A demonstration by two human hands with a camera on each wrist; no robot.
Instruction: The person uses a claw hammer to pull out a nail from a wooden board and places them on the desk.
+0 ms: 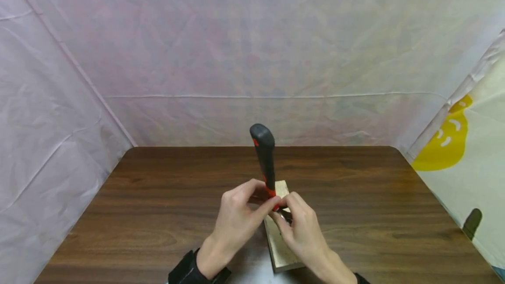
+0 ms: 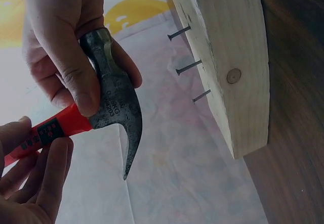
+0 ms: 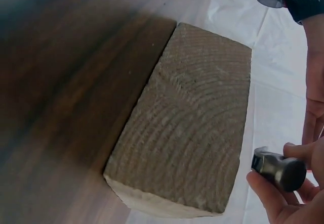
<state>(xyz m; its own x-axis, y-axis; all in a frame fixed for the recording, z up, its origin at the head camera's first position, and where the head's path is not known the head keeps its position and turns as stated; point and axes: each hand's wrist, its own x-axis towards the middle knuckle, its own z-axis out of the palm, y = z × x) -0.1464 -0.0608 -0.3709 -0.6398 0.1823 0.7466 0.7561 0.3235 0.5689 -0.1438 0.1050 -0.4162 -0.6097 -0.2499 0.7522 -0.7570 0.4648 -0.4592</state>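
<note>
A claw hammer (image 1: 265, 157) with a black and red handle stands up above a wooden block (image 1: 278, 242), its handle end pointing upward and away. My left hand (image 1: 236, 214) pinches the red part of the handle just below the head. The right hand (image 1: 303, 229) grips the steel head (image 2: 121, 102), thumb on its side; the curved claw sticks out free in the left wrist view. Several nails (image 2: 188, 68) protrude from one face of the block, partly driven in. In the head view my hands cover these nails.
The block lies on a dark wooden table (image 1: 158, 214), its grained end (image 3: 187, 118) toward the right wrist camera. Pale cloth (image 1: 252, 47) hangs behind the table and on both sides, with a yellow figure (image 1: 446, 139) printed on the right one.
</note>
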